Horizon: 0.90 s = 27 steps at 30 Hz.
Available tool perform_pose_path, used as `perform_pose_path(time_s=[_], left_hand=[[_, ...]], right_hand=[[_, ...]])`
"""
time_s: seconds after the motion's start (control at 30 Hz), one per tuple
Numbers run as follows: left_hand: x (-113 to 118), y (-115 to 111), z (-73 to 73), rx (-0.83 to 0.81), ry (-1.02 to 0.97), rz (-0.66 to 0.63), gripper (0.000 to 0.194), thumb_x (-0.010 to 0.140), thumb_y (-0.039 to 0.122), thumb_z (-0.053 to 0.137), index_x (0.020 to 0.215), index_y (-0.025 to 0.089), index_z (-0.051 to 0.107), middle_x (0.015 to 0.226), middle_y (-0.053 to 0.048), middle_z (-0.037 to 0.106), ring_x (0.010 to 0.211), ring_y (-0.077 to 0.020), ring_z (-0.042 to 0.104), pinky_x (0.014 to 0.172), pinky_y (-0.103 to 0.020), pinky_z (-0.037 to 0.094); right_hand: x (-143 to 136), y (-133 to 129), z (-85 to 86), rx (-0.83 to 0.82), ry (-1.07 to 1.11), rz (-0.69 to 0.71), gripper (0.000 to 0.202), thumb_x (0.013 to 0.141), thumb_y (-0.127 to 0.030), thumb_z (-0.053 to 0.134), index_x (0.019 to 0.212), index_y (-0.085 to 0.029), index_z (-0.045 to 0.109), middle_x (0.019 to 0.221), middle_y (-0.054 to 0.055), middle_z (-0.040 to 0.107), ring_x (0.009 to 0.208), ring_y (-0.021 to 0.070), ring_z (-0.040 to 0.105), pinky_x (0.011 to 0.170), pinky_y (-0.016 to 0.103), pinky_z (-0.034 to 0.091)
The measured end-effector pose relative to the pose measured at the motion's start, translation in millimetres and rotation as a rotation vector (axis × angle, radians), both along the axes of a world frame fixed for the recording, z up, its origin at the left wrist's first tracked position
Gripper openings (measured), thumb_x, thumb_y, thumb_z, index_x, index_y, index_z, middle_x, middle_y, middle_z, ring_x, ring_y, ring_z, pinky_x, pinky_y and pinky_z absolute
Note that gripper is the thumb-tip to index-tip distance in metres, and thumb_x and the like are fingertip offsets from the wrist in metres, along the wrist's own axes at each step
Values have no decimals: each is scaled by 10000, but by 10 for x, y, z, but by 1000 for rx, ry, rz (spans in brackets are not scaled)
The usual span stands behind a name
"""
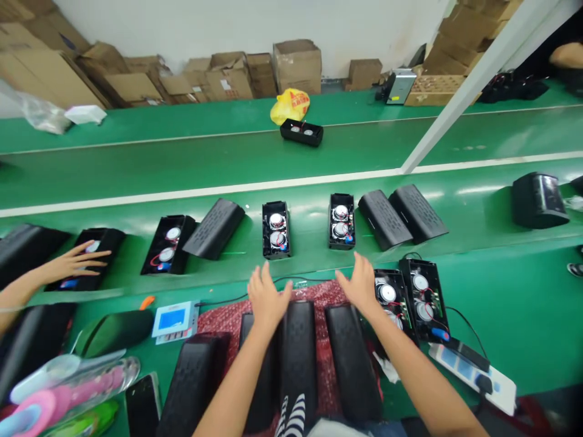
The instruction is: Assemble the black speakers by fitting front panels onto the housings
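Observation:
My left hand point(268, 298) is open, fingers stretched forward, just short of an open speaker housing point(276, 229) with two round drivers inside. My right hand point(359, 282), also open with fingers apart, reaches toward a similar open speaker housing point(341, 222). Neither hand holds anything. Below my hands, several closed black speaker cases point(298, 358) lie on red bubble wrap point(321, 294). Beside my right forearm stand two more open speaker housings point(424, 298) with drivers and wires showing.
A co-worker's hand point(75, 267) rests over an open housing at left. Loose black covers point(215, 229) lie on the green belt point(310, 261). A blue-screened device point(172, 318), a phone point(143, 403) and a power strip point(473, 370) are on the bench. A white post point(473, 91) slants at right.

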State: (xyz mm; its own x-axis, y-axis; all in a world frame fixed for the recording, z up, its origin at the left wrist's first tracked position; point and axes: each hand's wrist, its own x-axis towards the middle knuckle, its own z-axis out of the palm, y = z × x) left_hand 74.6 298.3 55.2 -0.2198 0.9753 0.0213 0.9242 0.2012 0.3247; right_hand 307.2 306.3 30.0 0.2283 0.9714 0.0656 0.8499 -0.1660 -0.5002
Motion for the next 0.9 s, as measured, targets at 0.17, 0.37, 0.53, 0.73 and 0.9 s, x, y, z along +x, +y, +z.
perform_pose_path(time_s=[0.17,0.37,0.53,0.73,0.9], left_hand=[[85,1581,-78,-240,-59,232,1105,612,687,615,1476,169,161,1455,-325,254,1351,-471,236,972,-679,263],[236,2081,-561,-403,52,278,1088,507,424,763,1441,264,228,1477,-296,182,1286,-491,313,891,-661,320],[222,1715,-426,-356,114,156,1123,545,425,735,1466,277,110,1341,-246,357,1156,-412,451,861,-542,387],[167,790,-227,-188,251,-263,1036,628,328,694,1476,331,97,1408,-213,278,1219,-396,380,905,-521,350],[114,382,-316,-206,375,-429,974,641,181,645,1466,374,165,1466,-180,247,1279,-377,321,952,-501,301]], right_hand=[[-1,1660,105,-310,-27,-263,1018,690,-619,638,1452,-109,195,1358,319,332,1275,447,329,936,581,331],[-16,2209,-148,-570,-4,-364,1159,565,-505,767,1475,-161,139,1351,307,310,1193,426,438,886,543,373],[147,1750,-81,-505,45,-305,1168,547,-534,759,1474,-214,125,1252,215,439,1121,353,512,868,441,420],[115,650,48,-350,-31,-133,1138,574,-505,747,1473,-211,113,1196,180,455,1081,351,515,879,423,403],[12,254,-43,-344,-64,-130,1070,613,-480,727,1467,-183,156,1192,189,445,1070,349,511,871,417,388]])
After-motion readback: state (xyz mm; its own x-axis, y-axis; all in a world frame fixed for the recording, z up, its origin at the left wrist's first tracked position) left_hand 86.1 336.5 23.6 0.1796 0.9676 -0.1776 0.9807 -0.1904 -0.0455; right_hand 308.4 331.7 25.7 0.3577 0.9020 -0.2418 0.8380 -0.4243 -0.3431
